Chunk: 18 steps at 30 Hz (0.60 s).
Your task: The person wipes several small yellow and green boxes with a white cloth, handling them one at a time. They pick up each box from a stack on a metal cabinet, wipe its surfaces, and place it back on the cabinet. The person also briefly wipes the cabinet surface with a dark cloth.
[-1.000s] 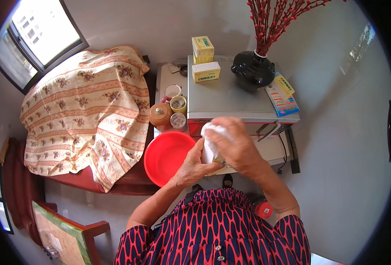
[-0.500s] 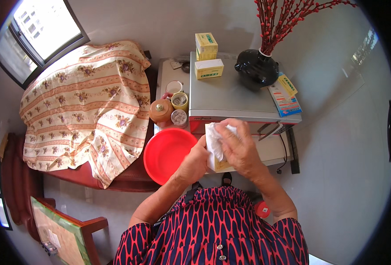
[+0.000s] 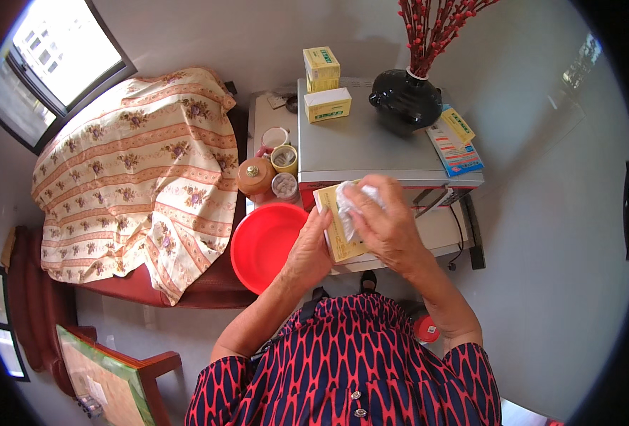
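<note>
In front of the oven, the left hand holds a yellow box, its fingers closed along the box's left side with the thumb at the near face. The right hand has its fingers bunched round a white cloth, which lies against that same face and covers part of it.

On top of the oven, towards its back left, two stacked boxes stand just behind a single box. A black vase with red twigs stands towards the oven's back right, and a blue packet with a yellow packet on it lies at its right edge.

Left of the oven, on the worktop that carries it, a brown pot stands beside a yellow cup and a jar. A red basin sits at the oven's front left. Further left of the oven, a floral cover drapes over a red sofa.
</note>
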Tool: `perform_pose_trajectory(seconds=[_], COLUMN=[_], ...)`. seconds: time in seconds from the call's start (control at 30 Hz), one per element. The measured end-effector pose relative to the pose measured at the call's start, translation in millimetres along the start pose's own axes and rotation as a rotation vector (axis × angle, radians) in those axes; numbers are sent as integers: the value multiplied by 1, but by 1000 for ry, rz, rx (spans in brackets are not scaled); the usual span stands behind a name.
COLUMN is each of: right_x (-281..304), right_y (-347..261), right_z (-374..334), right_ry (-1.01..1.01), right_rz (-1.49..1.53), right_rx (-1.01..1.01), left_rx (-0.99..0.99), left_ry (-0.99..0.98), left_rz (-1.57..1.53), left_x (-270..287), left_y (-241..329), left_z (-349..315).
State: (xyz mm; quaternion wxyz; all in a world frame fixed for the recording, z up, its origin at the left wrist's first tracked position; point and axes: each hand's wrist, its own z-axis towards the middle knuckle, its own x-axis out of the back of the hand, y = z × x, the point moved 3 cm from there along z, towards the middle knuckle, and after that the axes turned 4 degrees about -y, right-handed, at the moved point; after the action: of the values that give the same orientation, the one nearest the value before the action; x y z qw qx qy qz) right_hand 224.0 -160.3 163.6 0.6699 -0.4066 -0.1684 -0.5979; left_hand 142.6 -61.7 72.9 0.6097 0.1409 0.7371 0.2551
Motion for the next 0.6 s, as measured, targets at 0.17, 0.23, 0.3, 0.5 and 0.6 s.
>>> perform_pose_trajectory(seconds=[0.17, 0.23, 0.3, 0.5, 0.6], right_x=[-5, 4, 18, 4, -9], right_y=[-12, -13, -4, 8, -6], right_z=[-37, -43, -30, 15, 15], right_ry=[-241, -348, -148, 180, 94], right_rz=[59, 257, 349, 457, 414], right_rx=[146, 140, 58, -175, -90], left_rx=[-16, -2, -13, 103, 179], left_ry=[-45, -41, 57, 123, 14], left_rz=[-163, -236, -246, -209, -319], left_x=[-3, 2, 12, 13, 11], left_y=[14, 21, 23, 11, 9], left_z=[1, -5, -11, -19, -20])
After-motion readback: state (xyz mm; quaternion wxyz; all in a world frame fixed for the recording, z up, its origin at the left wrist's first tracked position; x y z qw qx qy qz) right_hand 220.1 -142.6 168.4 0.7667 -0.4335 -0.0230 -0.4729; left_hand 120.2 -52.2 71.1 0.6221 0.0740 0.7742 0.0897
